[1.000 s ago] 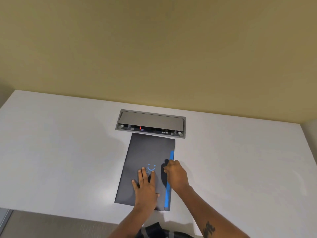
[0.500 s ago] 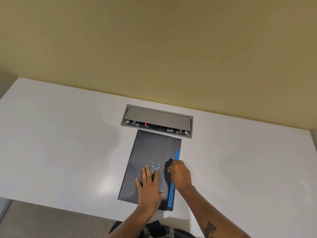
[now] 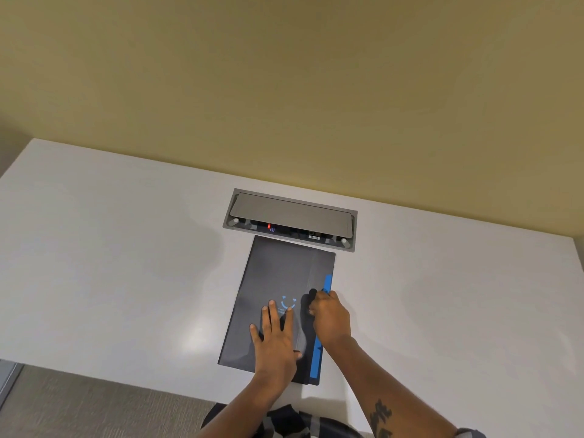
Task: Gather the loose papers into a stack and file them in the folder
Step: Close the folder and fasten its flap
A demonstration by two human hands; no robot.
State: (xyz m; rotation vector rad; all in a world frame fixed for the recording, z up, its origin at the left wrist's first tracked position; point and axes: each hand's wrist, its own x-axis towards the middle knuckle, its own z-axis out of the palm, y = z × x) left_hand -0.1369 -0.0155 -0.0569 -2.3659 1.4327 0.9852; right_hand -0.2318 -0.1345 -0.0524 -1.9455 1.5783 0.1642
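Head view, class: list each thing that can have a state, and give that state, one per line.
Folder: closed, flat on the table.
Blue strip: showing along the folder's right edge.
Power box: lid tilted, sockets showing.
Left hand: flat, fingers spread on the cover.
Right hand: curled at the folder's right edge.

A plain mustard-yellow wall (image 3: 284, 74) is filling the upper view, a smooth white rectangular tabletop (image 3: 110, 263) is catching soft glare, its recessed grey metal power-socket box (image 3: 290, 216) is sitting open, and grey textured carpet (image 3: 94, 409) is showing below.
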